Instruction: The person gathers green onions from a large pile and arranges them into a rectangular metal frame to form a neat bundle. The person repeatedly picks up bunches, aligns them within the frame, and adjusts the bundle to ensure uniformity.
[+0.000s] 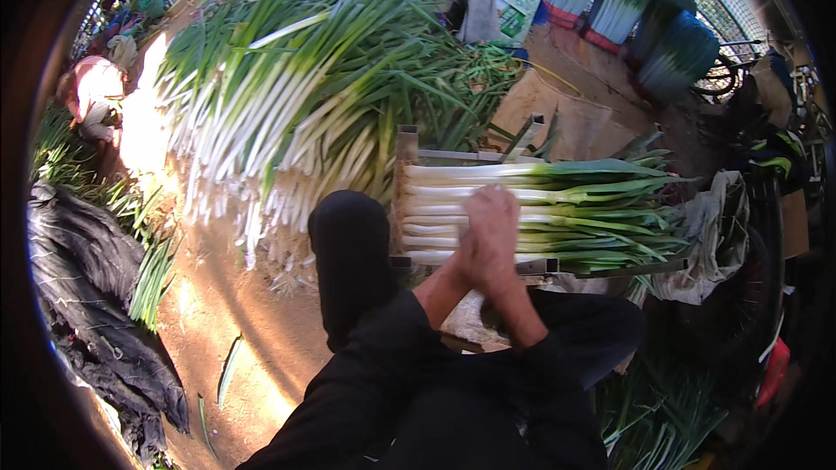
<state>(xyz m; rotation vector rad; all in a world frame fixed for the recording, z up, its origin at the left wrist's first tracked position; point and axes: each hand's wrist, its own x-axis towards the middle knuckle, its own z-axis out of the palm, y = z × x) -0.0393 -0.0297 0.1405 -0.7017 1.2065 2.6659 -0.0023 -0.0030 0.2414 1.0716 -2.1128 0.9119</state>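
A row of long green onions (575, 199) lies side by side in a metal frame (406, 143), white stems to the left and green leaves to the right. My left hand (465, 260) and my right hand (498, 228) are together over the white stems, one overlapping the other. Both are blurred, and their fingers are largely hidden, so I cannot tell whether they grip a stem. Dark-clad knees flank the frame's near side. Beyond the left knee spreads a large heap of untied green onions (287, 98), roots towards me.
Several upright onion bundles with red bases (627, 6) stand at the back right. A green and white bucket (519, 3) is behind the heap. Another person (98, 91) crouches at far left. Black sheeting (98, 313) covers the left ground; a wheel (738, 287) stands at right.
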